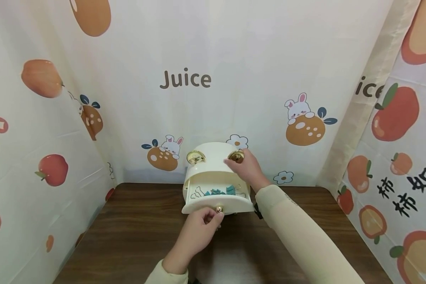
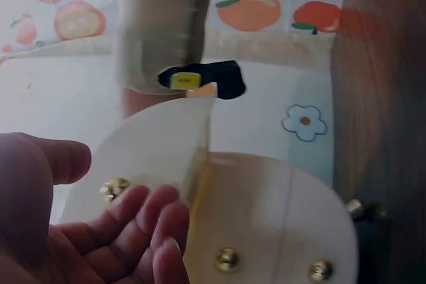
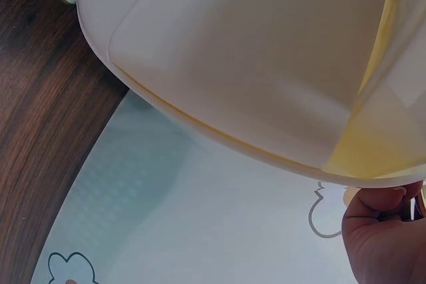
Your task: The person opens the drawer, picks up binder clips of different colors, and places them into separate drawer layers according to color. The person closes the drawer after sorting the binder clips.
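A small white drawer box (image 1: pixel 213 152) with two round gold ear-like pieces stands on the table. Its top drawer (image 1: pixel 206 204) is pulled out and holds several teal binder clips (image 1: pixel 230 190) with wire handles. At the drawer's gold knob (image 1: pixel 219 209) is my left hand (image 1: pixel 200 228). In the left wrist view, its thumb and loosely bent fingers stand apart on either side of the knob. My right hand (image 1: pixel 248 169) grips the right gold ear (image 1: pixel 236 156). The right wrist view shows the fingertips behind the box's edge, partly cut off.
Dark brown wood table (image 1: pixel 142 225) lies under the box. Printed curtains (image 1: pixel 213 110) close in the back and both sides, the back one close behind the box. Two lower gold knobs (image 2: pixel 227 259) show on the box front in the left wrist view.
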### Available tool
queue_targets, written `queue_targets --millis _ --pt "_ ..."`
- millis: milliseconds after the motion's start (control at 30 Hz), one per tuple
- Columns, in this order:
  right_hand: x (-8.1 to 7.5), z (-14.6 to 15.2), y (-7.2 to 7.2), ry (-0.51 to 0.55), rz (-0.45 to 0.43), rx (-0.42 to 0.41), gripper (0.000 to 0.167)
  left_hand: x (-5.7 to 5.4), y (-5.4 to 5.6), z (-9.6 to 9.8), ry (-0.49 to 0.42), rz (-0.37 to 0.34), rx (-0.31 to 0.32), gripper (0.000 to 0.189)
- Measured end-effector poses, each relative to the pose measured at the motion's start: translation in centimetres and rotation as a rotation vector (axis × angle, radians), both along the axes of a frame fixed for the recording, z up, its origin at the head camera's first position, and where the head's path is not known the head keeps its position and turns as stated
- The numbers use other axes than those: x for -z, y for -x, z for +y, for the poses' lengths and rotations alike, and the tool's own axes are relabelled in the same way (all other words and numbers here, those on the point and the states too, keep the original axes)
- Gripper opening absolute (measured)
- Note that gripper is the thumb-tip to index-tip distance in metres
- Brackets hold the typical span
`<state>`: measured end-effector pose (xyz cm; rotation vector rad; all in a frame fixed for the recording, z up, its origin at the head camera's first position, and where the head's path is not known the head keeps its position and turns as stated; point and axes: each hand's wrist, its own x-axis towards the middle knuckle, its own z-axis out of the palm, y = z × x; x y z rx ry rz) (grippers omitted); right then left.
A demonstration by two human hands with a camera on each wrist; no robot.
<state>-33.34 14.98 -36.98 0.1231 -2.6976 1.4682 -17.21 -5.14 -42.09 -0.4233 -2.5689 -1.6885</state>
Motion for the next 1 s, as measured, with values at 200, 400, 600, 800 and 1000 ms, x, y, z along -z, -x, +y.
queue_targets --millis 200,400,600,800,1000 --pt "0.0 0.0 0.0 0.003 -0.004 -0.002 0.073 1.3 -0.1 0.8 -0.039 -0.081 -0.007 0.03" --pt "-0.1 0.0 0.1 -0.009 -0.016 -0.009 0.075 1.8 0.2 1.5 -0.198 -0.154 -0.006 0.036" --pt "-0.2 0.0 0.2 -0.006 -0.035 -0.003 0.077 1.8 1.0 1.7 -0.279 -0.18 -0.031 0.038" --pt "-0.2 0.0 0.1 -0.004 -0.028 -0.013 0.071 1.8 1.9 1.6 -0.278 -0.163 -0.042 0.039" --pt "-0.2 0.1 0.0 0.005 -0.02 -0.023 0.071 1.8 2.8 1.5 -0.29 -0.176 -0.045 0.039"
